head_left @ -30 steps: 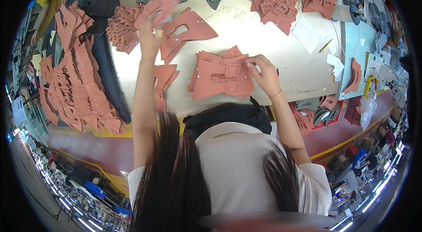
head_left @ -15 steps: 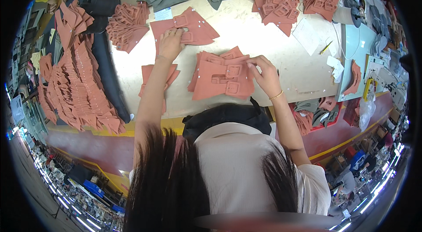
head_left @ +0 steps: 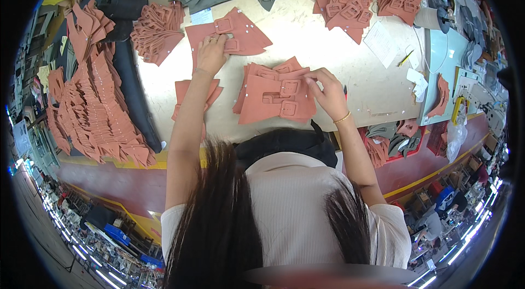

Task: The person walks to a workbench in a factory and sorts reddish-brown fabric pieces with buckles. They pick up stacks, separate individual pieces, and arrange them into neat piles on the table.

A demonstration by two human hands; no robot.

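A coral, leather-like strap piece [head_left: 200,33], being carried one second earlier, is now being held against a flared coral piece [head_left: 253,39] by the left hand [head_left: 212,55]; its finger closure cannot be told. The coral buckled stack [head_left: 261,111] is still being pinched by the right hand [head_left: 326,91]. All are being supported by a pale, glossy tabletop [head_left: 298,29].

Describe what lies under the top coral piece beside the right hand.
Under the top coral piece, edges of other coral pieces show beyond its upper and left sides, with part of another buckle. The rest is covered; their number cannot be told.
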